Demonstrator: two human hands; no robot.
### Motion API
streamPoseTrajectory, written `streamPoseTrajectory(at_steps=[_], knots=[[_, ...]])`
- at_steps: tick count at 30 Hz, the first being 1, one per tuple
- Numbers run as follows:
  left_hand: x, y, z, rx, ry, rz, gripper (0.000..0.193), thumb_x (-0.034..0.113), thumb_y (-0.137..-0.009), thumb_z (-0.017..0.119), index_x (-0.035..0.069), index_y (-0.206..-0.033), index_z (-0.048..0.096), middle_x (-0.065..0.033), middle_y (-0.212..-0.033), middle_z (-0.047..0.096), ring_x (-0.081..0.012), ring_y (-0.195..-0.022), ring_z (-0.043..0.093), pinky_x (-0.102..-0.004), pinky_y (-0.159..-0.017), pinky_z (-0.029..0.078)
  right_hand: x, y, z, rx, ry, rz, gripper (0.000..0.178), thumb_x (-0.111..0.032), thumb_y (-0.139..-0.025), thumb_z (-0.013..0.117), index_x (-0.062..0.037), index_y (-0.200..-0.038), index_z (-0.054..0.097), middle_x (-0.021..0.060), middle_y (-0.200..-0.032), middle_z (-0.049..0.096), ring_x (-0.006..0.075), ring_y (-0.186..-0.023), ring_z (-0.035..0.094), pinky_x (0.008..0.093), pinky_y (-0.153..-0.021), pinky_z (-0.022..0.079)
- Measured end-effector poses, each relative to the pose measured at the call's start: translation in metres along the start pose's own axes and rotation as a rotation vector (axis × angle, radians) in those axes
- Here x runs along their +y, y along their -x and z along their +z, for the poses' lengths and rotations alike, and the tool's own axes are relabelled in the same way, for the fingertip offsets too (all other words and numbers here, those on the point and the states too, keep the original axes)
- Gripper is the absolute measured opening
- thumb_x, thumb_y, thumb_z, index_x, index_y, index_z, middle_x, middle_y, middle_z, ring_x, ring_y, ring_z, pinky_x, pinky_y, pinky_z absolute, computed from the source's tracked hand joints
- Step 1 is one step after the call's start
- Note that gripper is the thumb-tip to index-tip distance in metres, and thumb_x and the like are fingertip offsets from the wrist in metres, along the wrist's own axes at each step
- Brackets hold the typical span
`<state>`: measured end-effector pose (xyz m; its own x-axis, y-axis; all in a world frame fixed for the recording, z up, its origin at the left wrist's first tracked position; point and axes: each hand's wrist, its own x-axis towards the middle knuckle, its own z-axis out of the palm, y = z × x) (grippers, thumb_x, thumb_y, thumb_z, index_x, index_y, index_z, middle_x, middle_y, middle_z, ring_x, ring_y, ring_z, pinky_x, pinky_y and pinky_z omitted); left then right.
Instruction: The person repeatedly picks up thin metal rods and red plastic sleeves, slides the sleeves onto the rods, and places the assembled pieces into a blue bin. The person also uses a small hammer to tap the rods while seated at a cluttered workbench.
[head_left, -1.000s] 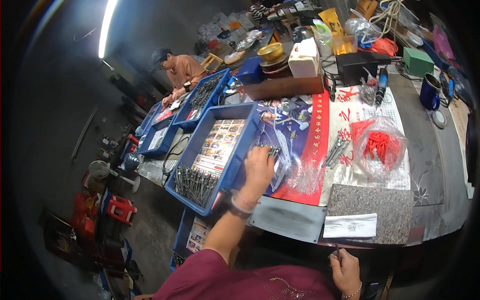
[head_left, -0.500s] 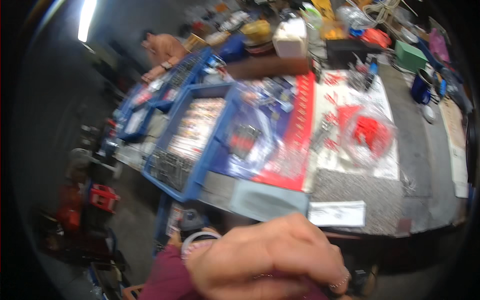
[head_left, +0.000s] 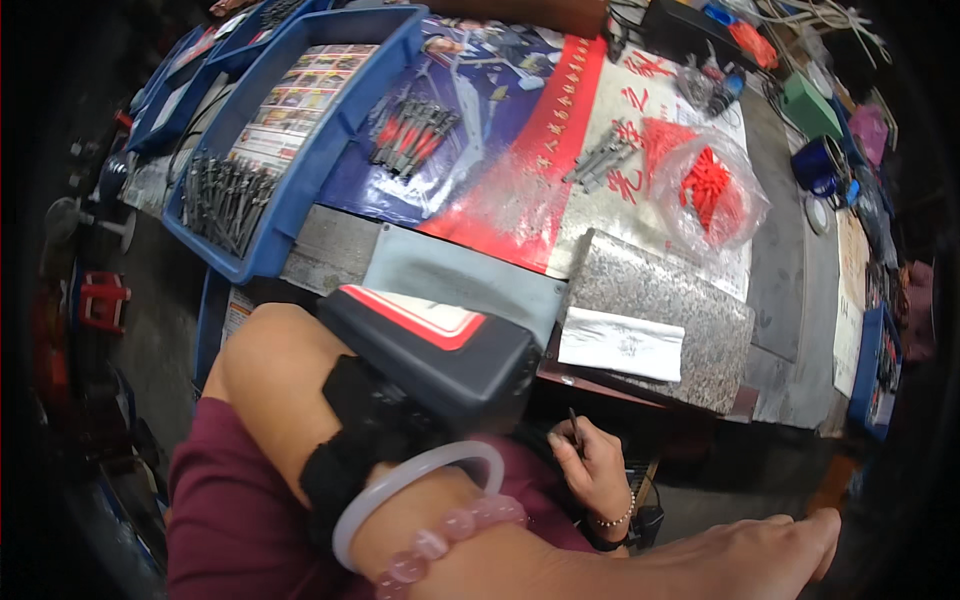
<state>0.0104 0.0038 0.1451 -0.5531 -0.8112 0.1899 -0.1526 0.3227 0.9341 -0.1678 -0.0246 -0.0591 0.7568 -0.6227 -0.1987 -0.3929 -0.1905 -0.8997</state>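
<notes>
My left arm crosses the lower view from left to right. It wears a white bangle (head_left: 365,508) and a pink bead bracelet (head_left: 430,545). A bulky black box (head_left: 440,370) with a red-edged white label sits at its black strap. My left hand (head_left: 755,560) is at the lower right, back upward, with fingers curled under; whatever they hold is hidden. Just below the bench edge, my right hand (head_left: 598,475) pinches a thin dark rod (head_left: 574,426) between thumb and fingers. A small bead bracelet circles that wrist.
On the bench are a blue tray (head_left: 290,225) of dark metal parts, red-and-grey pieces (head_left: 413,138), grey pieces (head_left: 603,155), a clear bag of red pieces (head_left: 708,190), a stone-like slab (head_left: 665,290) with folded white paper (head_left: 620,345), and a blue mug (head_left: 818,165).
The view has tilted down toward my lap. The blurred closed hand at the lower centre is gone from there; my left forearm, the black box and my right hand now show.
</notes>
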Motion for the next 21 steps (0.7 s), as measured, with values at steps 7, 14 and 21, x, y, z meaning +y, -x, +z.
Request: streamPoseTrajectory(at_steps=[7,14,21], knots=[[-0.002,-0.016,-0.025,-0.466,0.297,-0.267,0.021,0.008,-0.086,0.051,-0.001,-0.104,0.055,-0.0171,-0.089,0.061,-0.0273,-0.068,0.059,-0.0367,-0.076,0.053,-0.005,-0.018,0.011,-0.003,0.004,-0.102,0.014,-0.014,-0.089,0.064,-0.0007,-0.090,0.060,0.0150,-0.078,0.061,0.0308,-0.068,0.061,0.0349,-0.060,0.048],[-0.092,0.013,-0.077,0.531,-0.081,-0.233,0.029,-0.002,-0.091,0.055,-0.002,-0.119,0.055,-0.0056,-0.103,0.060,-0.0122,-0.096,0.057,-0.0266,-0.085,0.046,-0.006,-0.028,-0.001,-0.060,0.049,-0.056,0.018,-0.022,-0.091,0.061,-0.0038,-0.092,0.058,0.0171,-0.082,0.062,0.0395,-0.075,0.061,0.0440,-0.063,0.048],[-0.251,-0.027,-0.146,0.628,-0.705,-0.420,0.021,0.010,-0.083,0.059,-0.003,-0.100,0.065,-0.0177,-0.094,0.067,-0.0307,-0.085,0.066,-0.0380,-0.075,0.052,-0.002,-0.033,0.000,0.012,0.100,-0.112,0.020,-0.023,-0.090,0.062,-0.0034,-0.092,0.059,0.0180,-0.078,0.062,0.0392,-0.073,0.061,0.0447,-0.061,0.048]])
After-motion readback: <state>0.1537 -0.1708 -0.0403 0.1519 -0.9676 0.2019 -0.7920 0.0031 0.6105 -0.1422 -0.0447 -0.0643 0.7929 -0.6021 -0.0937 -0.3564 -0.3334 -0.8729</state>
